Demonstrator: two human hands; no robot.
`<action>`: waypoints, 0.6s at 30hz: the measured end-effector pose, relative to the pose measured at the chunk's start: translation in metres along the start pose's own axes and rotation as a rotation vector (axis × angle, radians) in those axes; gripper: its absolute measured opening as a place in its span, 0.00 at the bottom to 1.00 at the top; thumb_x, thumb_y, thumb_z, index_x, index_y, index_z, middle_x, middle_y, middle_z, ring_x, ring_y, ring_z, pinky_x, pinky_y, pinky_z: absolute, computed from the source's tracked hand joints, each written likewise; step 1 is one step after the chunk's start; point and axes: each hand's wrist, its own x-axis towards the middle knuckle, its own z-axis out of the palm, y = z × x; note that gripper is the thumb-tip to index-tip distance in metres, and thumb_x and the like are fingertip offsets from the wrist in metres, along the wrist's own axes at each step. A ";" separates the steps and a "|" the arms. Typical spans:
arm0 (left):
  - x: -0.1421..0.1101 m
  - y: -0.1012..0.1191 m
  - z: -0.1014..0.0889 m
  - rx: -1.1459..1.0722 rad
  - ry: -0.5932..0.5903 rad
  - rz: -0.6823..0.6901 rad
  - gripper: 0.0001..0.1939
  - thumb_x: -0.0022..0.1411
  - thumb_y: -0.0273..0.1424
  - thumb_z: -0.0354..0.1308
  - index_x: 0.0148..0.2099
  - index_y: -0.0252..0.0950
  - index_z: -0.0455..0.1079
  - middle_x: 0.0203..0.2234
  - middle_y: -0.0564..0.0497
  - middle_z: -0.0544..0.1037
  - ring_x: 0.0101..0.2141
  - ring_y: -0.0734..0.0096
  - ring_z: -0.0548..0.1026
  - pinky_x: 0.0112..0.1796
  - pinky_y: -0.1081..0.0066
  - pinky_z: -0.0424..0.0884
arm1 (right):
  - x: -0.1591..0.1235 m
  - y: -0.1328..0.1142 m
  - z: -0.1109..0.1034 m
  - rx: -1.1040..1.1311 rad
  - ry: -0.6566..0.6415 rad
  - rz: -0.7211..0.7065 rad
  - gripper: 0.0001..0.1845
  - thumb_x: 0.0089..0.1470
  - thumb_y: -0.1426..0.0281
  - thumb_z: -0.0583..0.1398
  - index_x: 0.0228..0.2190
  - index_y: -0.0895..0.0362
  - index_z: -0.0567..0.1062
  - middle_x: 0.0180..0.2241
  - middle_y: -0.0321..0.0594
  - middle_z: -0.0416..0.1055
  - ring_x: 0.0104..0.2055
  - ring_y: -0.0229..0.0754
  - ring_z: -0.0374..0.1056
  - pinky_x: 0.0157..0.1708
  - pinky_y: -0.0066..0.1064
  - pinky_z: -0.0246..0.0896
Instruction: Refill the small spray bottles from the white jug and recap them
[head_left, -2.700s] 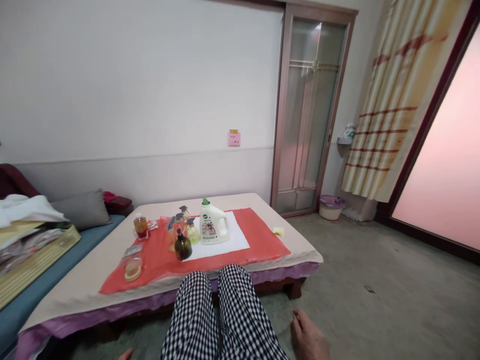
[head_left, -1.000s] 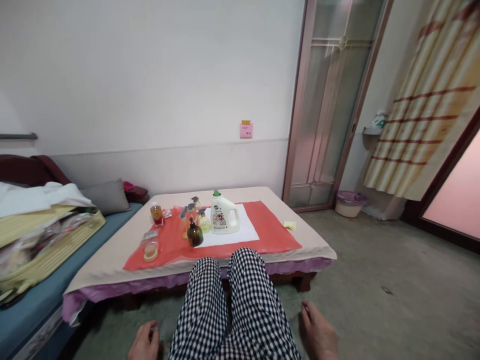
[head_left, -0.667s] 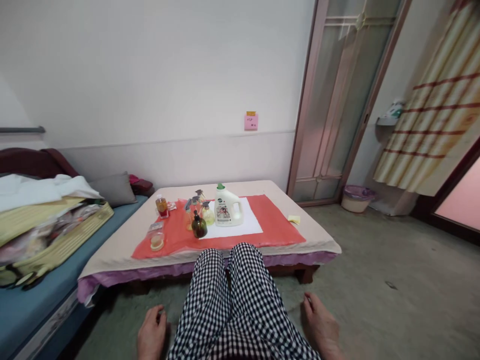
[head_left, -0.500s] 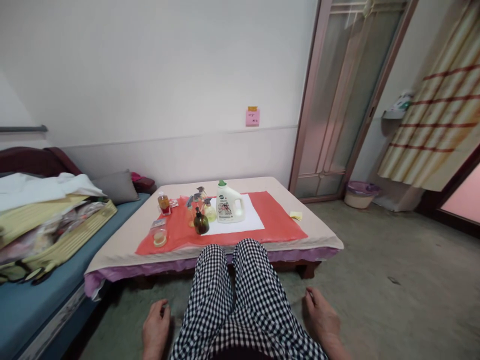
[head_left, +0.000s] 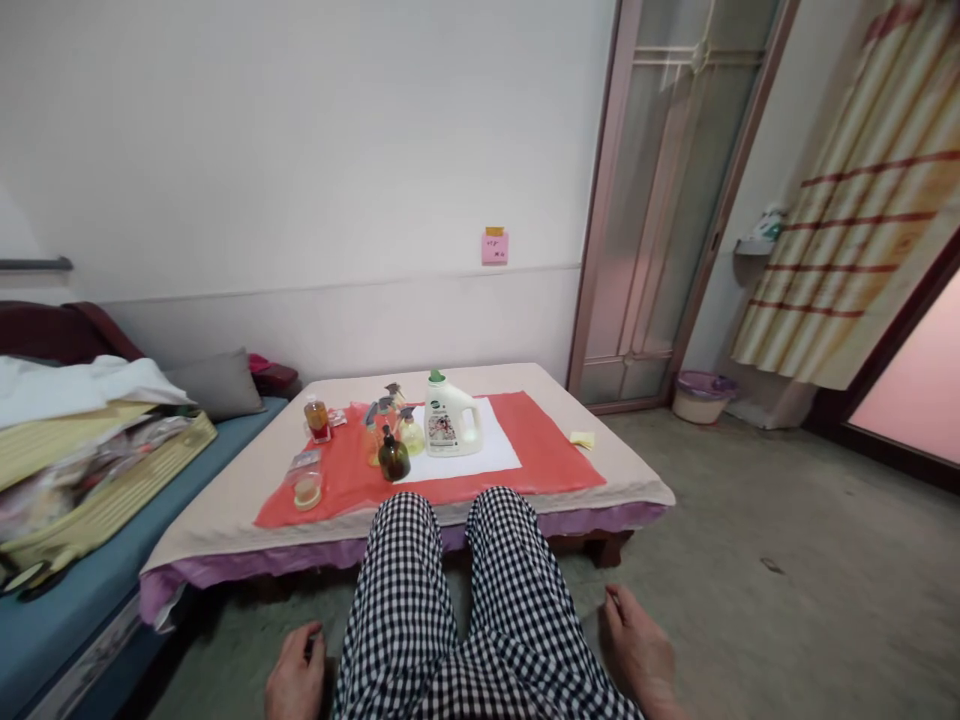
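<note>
A: "Hands?"
B: "Left hand (head_left: 295, 674), right hand (head_left: 640, 645): beside black-and-white checked trousers (head_left: 403, 570), fingers curled (can't tell how tightly)."
A: "Progress?"
B: "Neither touches the white, green-topped plastic jug (head_left: 448, 422), upright on white sheet (head_left: 498, 446); dark-green pump bottle (head_left: 394, 460) near it."

I'm seeing black-and-white checked cloth trousers (head_left: 405, 580), a flat red sheet (head_left: 544, 440) and a green-capped white plastic jug (head_left: 442, 425).

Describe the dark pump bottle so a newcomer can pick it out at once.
Find the low beige-covered platform, then the red sheet on it. Near the sheet's front edge, left of the big white jug, stands a squat, dark bottle. The spray bottles beside it are far paler.
</note>
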 end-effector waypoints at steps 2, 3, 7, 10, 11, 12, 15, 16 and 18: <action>0.000 0.001 0.000 -0.001 -0.005 -0.005 0.16 0.58 0.40 0.48 0.39 0.38 0.73 0.41 0.45 0.80 0.38 0.58 0.78 0.41 0.64 0.72 | 0.000 0.000 0.000 0.000 0.004 -0.003 0.25 0.57 0.57 0.46 0.39 0.54 0.78 0.43 0.45 0.81 0.36 0.47 0.76 0.35 0.34 0.65; -0.001 0.001 0.000 -0.004 -0.006 -0.008 0.16 0.58 0.40 0.49 0.39 0.38 0.73 0.41 0.45 0.80 0.38 0.58 0.78 0.41 0.64 0.72 | 0.000 0.000 0.000 0.000 0.004 -0.002 0.25 0.56 0.56 0.46 0.39 0.54 0.78 0.43 0.45 0.81 0.36 0.48 0.76 0.35 0.34 0.65; -0.003 0.004 -0.001 -0.012 0.007 -0.011 0.15 0.58 0.39 0.49 0.38 0.39 0.73 0.39 0.46 0.80 0.39 0.59 0.78 0.41 0.64 0.71 | 0.000 0.003 0.002 -0.007 -0.009 0.013 0.27 0.57 0.55 0.45 0.41 0.55 0.77 0.42 0.47 0.81 0.37 0.49 0.77 0.35 0.35 0.65; -0.005 0.004 -0.001 -0.023 0.007 -0.004 0.15 0.57 0.40 0.49 0.38 0.39 0.73 0.39 0.47 0.80 0.38 0.60 0.78 0.41 0.65 0.71 | 0.000 0.007 0.005 -0.015 -0.021 0.021 0.26 0.56 0.56 0.46 0.40 0.55 0.77 0.42 0.47 0.81 0.36 0.49 0.77 0.33 0.35 0.65; -0.005 0.003 -0.001 -0.028 0.003 -0.004 0.15 0.57 0.41 0.49 0.38 0.39 0.73 0.39 0.47 0.80 0.38 0.60 0.78 0.41 0.65 0.72 | 0.001 0.008 0.005 -0.017 -0.028 0.026 0.25 0.56 0.57 0.46 0.40 0.55 0.77 0.43 0.47 0.81 0.36 0.49 0.77 0.33 0.35 0.65; -0.005 0.002 -0.001 -0.029 -0.001 -0.009 0.16 0.57 0.41 0.49 0.38 0.39 0.73 0.39 0.46 0.80 0.38 0.59 0.78 0.40 0.64 0.72 | 0.001 0.009 0.006 -0.017 -0.035 0.030 0.25 0.56 0.57 0.46 0.40 0.55 0.77 0.44 0.47 0.80 0.36 0.49 0.77 0.33 0.35 0.65; -0.002 -0.004 0.001 -0.029 -0.013 -0.038 0.17 0.57 0.42 0.49 0.38 0.39 0.73 0.40 0.46 0.80 0.39 0.58 0.78 0.39 0.64 0.72 | 0.002 0.010 0.006 -0.013 -0.036 0.042 0.26 0.56 0.56 0.46 0.42 0.55 0.77 0.45 0.47 0.80 0.38 0.49 0.77 0.35 0.35 0.66; -0.001 -0.007 0.002 -0.028 -0.020 -0.053 0.17 0.56 0.43 0.49 0.38 0.39 0.73 0.41 0.45 0.80 0.39 0.57 0.78 0.39 0.64 0.72 | 0.003 0.009 0.006 -0.009 -0.031 0.042 0.26 0.56 0.56 0.46 0.41 0.55 0.77 0.45 0.47 0.80 0.39 0.49 0.77 0.35 0.35 0.66; 0.002 -0.011 0.004 -0.018 -0.040 -0.091 0.18 0.56 0.43 0.48 0.39 0.40 0.73 0.42 0.45 0.80 0.39 0.56 0.78 0.38 0.63 0.72 | 0.002 0.008 0.006 -0.004 -0.019 0.046 0.25 0.56 0.56 0.47 0.40 0.54 0.78 0.44 0.47 0.80 0.38 0.49 0.77 0.35 0.34 0.66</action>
